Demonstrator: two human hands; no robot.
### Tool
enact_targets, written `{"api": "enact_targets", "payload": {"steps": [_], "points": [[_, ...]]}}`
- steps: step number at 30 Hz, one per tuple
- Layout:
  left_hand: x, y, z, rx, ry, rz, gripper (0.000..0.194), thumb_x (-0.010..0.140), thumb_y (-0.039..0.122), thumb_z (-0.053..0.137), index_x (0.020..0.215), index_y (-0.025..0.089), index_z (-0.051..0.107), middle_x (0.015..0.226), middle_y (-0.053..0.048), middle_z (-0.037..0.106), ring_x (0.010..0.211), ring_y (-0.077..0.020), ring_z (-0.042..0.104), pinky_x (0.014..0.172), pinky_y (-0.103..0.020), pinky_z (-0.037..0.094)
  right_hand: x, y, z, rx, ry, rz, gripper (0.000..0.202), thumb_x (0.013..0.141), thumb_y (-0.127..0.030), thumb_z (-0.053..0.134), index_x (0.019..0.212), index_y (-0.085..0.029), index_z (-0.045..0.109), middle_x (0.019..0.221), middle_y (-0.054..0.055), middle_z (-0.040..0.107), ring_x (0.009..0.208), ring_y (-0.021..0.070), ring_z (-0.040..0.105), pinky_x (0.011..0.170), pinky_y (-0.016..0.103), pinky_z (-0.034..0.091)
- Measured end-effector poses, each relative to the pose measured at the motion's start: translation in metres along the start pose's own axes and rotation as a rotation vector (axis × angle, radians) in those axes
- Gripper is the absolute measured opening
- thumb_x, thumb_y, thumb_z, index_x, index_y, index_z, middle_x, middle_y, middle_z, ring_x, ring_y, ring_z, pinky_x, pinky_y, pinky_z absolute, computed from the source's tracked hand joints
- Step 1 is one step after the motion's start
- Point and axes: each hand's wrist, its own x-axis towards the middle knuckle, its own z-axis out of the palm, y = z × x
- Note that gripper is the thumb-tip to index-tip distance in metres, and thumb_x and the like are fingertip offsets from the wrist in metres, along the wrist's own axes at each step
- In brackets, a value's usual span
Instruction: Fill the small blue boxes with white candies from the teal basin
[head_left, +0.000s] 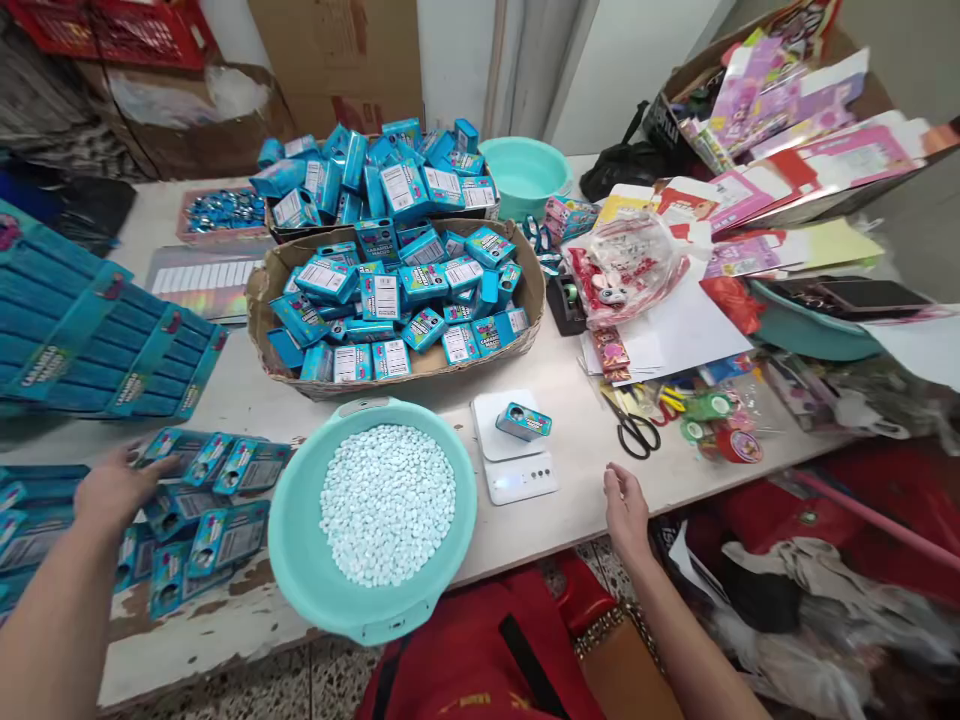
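My left hand (118,490) is at the left, its fingers stretched out at the edge of a group of small blue candy boxes (238,535) with round holes. I cannot tell whether the fingertips touch a box. My right hand (627,508) hovers by the table's front edge with nothing in it, fingers loosely extended. Between my hands a turquoise basin (289,540) holds many small pale candies (386,500). Right of it, a white kitchen scale (519,482) carries a single blue box (524,422) lying on its plate.
Behind the basin, a cut-down cardboard box (405,375) is full of blue boxes. Flat blue carton sheets (97,320) stand at the left. Scissors (636,432), tape rolls (694,430) and a plastic bag (637,262) lie to the right. An empty turquoise bowl (525,165) stands behind.
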Motion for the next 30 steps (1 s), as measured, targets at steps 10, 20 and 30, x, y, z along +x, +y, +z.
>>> {"api": "enact_targets", "payload": {"steps": [10,20,30], "points": [[-0.178,0.264,-0.016,-0.573,0.069,0.998,0.029,0.083,0.029,0.052,0.110,0.018,0.056,0.105,-0.007,0.064,0.098,-0.0186,0.058,0.087,-0.033,0.046,0.000,-0.027,0.031,0.096,0.030,-0.030,0.056,0.073,-0.058,0.053,0.107,-0.013,0.055,0.112,0.015,0.055,0.102,0.0251,0.055,0.082,0.039,0.047],[-0.228,0.346,-0.015,-0.324,-0.193,1.059,0.034,0.082,0.024,0.052,0.115,0.020,0.047,0.105,-0.007,0.057,0.092,-0.0214,0.058,0.076,-0.033,0.049,0.069,-0.160,0.065,-0.060,0.039,-0.849,0.036,0.082,-0.041,0.057,0.109,-0.017,0.058,0.103,0.012,0.060,0.095,0.0257,0.056,0.083,0.043,0.046],[-0.238,0.003,-0.032,-0.195,-0.124,-0.044,0.039,0.075,0.053,0.049,0.103,0.026,0.052,0.100,-0.005,0.060,0.091,-0.0301,0.060,0.072,-0.041,0.049,0.149,-0.261,0.163,-0.954,-0.556,-0.755,0.040,0.080,-0.031,0.061,0.114,-0.010,0.059,0.109,0.021,0.062,0.098,0.0305,0.060,0.080,0.037,0.045]]}}
